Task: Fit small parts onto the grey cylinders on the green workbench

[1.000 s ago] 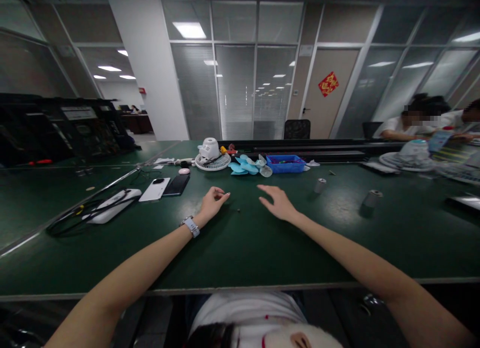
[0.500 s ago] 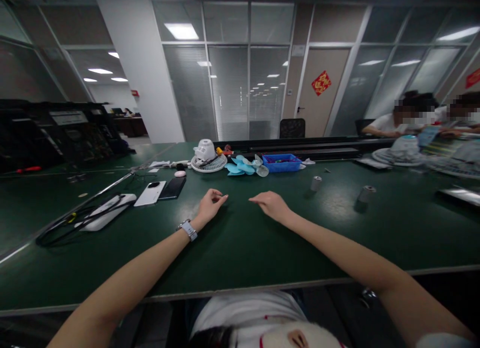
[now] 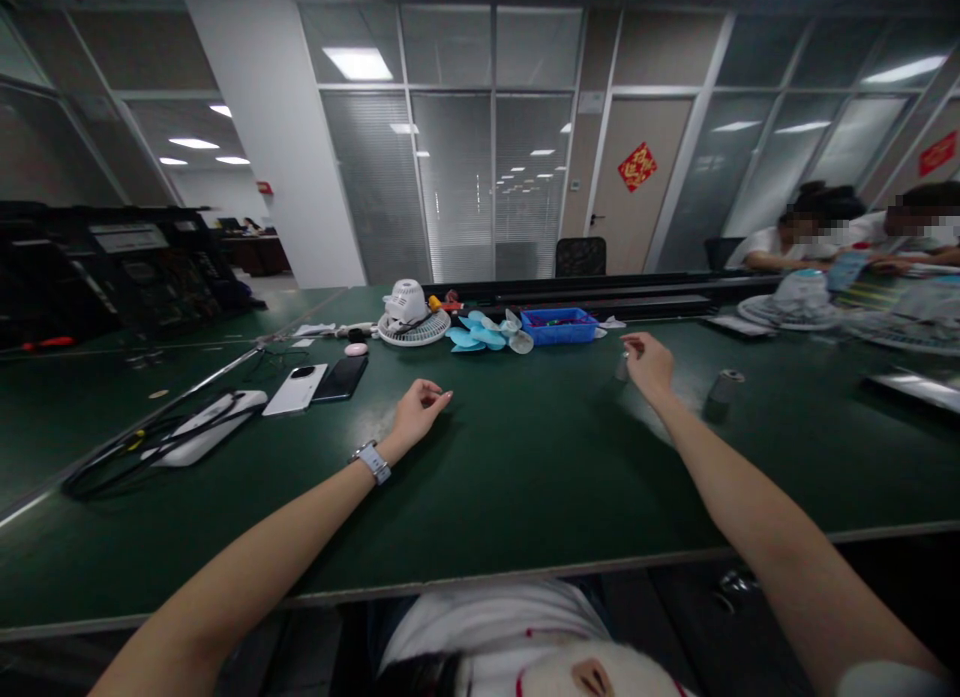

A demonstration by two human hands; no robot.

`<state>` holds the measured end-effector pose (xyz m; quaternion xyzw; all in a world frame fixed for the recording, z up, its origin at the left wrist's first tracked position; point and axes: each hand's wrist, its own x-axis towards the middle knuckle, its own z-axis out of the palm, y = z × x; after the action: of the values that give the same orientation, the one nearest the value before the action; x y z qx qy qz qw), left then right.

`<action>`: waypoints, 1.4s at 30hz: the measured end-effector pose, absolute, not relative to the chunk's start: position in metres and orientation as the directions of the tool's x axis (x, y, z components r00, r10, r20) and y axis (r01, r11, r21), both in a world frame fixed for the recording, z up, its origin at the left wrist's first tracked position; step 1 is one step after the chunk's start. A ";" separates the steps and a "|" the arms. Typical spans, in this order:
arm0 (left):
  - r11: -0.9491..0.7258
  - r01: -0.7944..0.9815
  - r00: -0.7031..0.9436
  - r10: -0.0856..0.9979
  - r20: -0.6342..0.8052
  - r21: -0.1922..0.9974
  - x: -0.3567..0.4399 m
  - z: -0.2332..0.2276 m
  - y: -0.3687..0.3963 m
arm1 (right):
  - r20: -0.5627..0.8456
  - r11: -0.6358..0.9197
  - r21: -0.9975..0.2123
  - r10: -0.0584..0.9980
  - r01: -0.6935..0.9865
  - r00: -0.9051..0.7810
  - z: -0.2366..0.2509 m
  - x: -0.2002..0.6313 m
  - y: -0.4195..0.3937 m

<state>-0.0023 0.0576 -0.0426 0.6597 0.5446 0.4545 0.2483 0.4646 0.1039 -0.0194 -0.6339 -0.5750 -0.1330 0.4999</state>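
Since half a second ago, our right hand (image 3: 649,365) has swung from mid-surface out to two o'clock, its grip now pinched just above the small grey metal cylinder (image 3: 622,368) standing on the dark green surface (image 3: 525,467); contact uncertain. Our left hand (image 3: 420,410) stays loosely curled, holding nothing.

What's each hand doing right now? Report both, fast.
Left hand: loosely curled, resting on the green table, holding nothing visible.
Right hand: reaching at the small grey cylinder; whether it grips it cannot be told.
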 end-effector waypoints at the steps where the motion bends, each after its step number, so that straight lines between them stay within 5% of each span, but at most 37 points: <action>1: -0.289 0.492 -0.002 0.943 0.333 0.821 -0.002 -0.042 0.057 | 0.750 0.129 -0.463 0.584 0.877 0.310 -0.018 0.462 0.102; 9: -0.317 0.474 0.006 0.934 0.357 0.822 -0.001 -0.044 0.056 | 0.634 -0.067 -0.516 0.640 0.854 0.434 -0.019 0.461 0.097; 20: -0.319 0.469 0.025 0.937 0.349 0.824 -0.002 -0.045 0.057 | 0.661 0.058 -0.601 0.597 0.797 0.455 -0.025 0.470 0.103; 42: -0.319 0.464 0.026 0.937 0.347 0.827 0.001 -0.040 0.053 | 0.608 -0.044 -0.582 0.639 0.812 0.471 -0.026 0.473 0.108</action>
<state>0.0013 0.0534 -0.0403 0.6685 0.5240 0.4610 0.2569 0.4733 0.1076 -0.0261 -0.7168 -0.5060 -0.0920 0.4708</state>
